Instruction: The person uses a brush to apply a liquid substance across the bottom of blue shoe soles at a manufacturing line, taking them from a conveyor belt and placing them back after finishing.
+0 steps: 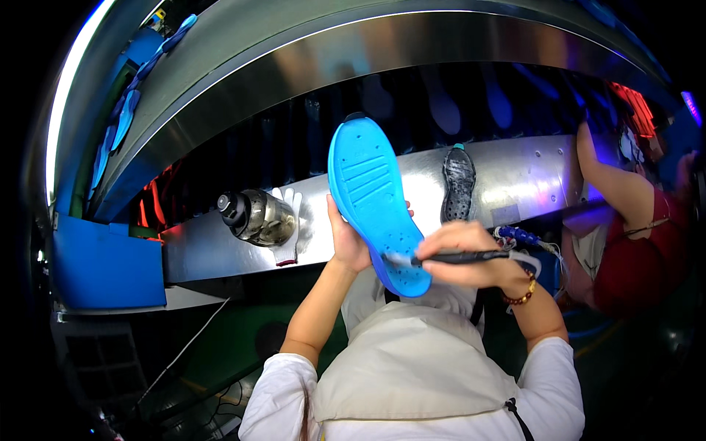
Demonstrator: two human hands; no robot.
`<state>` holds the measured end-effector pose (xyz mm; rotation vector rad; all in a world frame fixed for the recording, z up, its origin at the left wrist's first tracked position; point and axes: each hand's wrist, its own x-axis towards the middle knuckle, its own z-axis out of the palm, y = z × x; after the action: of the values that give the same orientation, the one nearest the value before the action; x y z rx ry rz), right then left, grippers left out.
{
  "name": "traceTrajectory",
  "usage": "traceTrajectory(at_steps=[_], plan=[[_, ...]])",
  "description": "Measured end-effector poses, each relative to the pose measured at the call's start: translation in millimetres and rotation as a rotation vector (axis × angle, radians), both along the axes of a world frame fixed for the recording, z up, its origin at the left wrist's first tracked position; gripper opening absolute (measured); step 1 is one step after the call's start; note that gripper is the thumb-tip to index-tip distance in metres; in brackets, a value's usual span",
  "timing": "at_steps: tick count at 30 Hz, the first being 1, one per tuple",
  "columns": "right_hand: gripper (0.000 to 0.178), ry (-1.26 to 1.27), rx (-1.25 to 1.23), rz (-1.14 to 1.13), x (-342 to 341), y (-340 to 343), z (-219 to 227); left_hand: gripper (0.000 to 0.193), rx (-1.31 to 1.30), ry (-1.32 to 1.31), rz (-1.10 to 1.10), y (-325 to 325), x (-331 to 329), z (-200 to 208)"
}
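Observation:
My left hand (348,239) grips a bright blue shoe sole (373,180) by its left edge, thumb in front and fingertips showing at the far edge. The sole is held up over the front of the metal ledge, its grooved and dimpled face toward me. In my right hand (463,239), closed, is a black-handled brush (468,258). Its pale, blurred bristles touch the lower end of the sole. A pale tube curves by the handle's rear end. Behind my right hand a dark, perforated sole-shaped piece (459,180) lies on the ledge.
The metal ledge (529,165) runs across in front of me, with dark slots and hanging soles behind it. At left a dark bottle (266,218) lies on a white glove (290,246). Another person (640,242) sits close at right. More blue soles (125,121) rest far left.

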<state>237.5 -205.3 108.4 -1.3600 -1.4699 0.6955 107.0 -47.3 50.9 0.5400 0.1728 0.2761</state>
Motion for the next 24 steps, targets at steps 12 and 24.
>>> traceTrajectory(at_steps=[12, 24], plan=[[0.019, 0.28, 0.114, 0.078, 4.7, 26.1, 23.4, 0.086, -0.067, 0.021, 0.046, -19.8, 9.0, 18.3], [0.017, 0.135, 0.141, -0.169, 17.0, 20.1, 12.2, 0.096, -0.006, -0.043, 0.208, -11.6, 22.2, 30.3]])
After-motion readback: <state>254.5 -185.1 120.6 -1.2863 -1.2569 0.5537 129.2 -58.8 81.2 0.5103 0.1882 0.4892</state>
